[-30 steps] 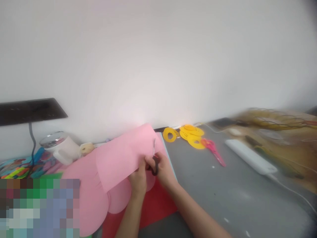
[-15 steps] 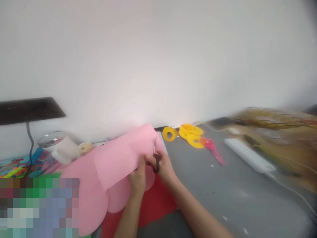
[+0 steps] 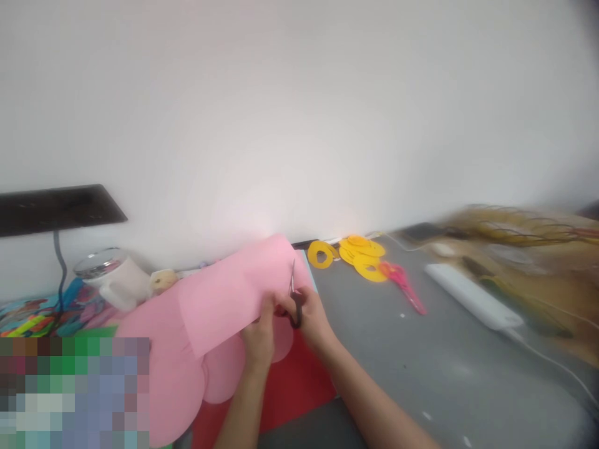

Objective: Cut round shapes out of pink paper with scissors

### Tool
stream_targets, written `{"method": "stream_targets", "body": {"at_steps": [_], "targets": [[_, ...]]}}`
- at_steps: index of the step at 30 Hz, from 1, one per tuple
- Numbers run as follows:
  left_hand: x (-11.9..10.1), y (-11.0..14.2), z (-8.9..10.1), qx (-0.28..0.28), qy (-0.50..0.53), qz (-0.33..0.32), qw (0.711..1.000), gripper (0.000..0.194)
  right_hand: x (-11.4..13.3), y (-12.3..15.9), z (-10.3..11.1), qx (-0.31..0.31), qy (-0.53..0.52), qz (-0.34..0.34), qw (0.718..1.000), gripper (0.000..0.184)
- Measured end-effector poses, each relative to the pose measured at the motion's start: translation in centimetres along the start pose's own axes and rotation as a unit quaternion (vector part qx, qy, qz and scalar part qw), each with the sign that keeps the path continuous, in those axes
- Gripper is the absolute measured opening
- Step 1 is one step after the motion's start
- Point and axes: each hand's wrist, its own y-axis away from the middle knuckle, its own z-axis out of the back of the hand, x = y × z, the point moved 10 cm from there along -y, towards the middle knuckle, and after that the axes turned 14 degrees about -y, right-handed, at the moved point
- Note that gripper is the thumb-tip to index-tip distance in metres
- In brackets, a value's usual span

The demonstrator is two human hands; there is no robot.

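Here, in the head view, the left hand [image 3: 259, 330] is pinching a pink sheet [image 3: 219, 305] by its near edge above red paper [image 3: 299, 393]; the right hand [image 3: 309, 317], fingers curled, is gripping dark-handled scissors [image 3: 297, 304] at the sheet. Clean cutting is probably demanding a taut, slowly turned sheet.

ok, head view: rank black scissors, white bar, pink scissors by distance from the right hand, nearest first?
From the right hand:
1. Black scissors: held in it.
2. Pink scissors: on the gray table, to its right.
3. White bar: farther right, beyond the pink scissors.
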Motion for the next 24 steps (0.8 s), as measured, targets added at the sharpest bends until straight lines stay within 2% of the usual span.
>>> {"method": "stream_targets", "body": {"at_steps": [7,16,24], "targets": [[0.4,-0.09,0.22,0.002,-0.014,0.049,0.999,0.035,-0.19,-0.12,-0.05,0.004,0.002,-0.003,1.0,0.035],[0.16,0.03,0.1,0.009,0.001,0.038,0.999,0.039,0.22,0.09,-0.17,0.002,0.011,-0.004,1.0,0.031],[0.45,-0.23,0.2,0.006,-0.002,0.036,0.999,0.034,0.67,0.23,-0.29,-0.003,0.02,-0.012,1.0,0.031]]}}
